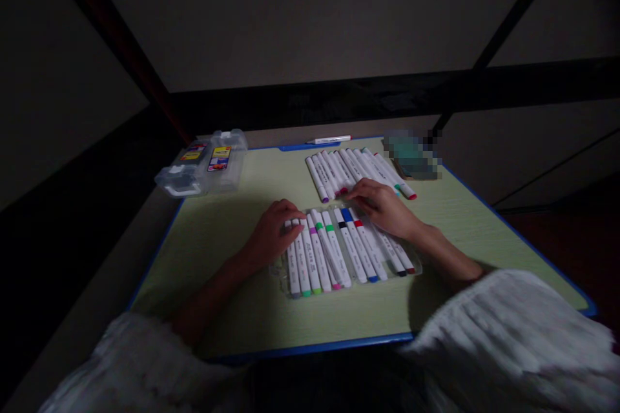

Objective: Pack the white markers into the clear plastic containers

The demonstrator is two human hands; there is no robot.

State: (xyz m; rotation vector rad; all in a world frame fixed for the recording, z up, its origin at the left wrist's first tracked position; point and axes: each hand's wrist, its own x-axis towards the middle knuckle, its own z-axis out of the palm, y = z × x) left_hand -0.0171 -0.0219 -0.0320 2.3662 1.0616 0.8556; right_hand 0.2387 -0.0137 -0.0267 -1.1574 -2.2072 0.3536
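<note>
Grips being indiscernible, I am watching left hand (271, 232) and right hand (382, 204) flanking the near markers (338, 257), which sideways pressure could scatter.

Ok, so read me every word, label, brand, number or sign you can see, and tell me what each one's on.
No text reads clearly.
Labels on the clear plastic case: printed, too small and blurred.
Near markers, far markers, lone marker: barrel print too small.
Pixelated item: any writing hidden.
</note>
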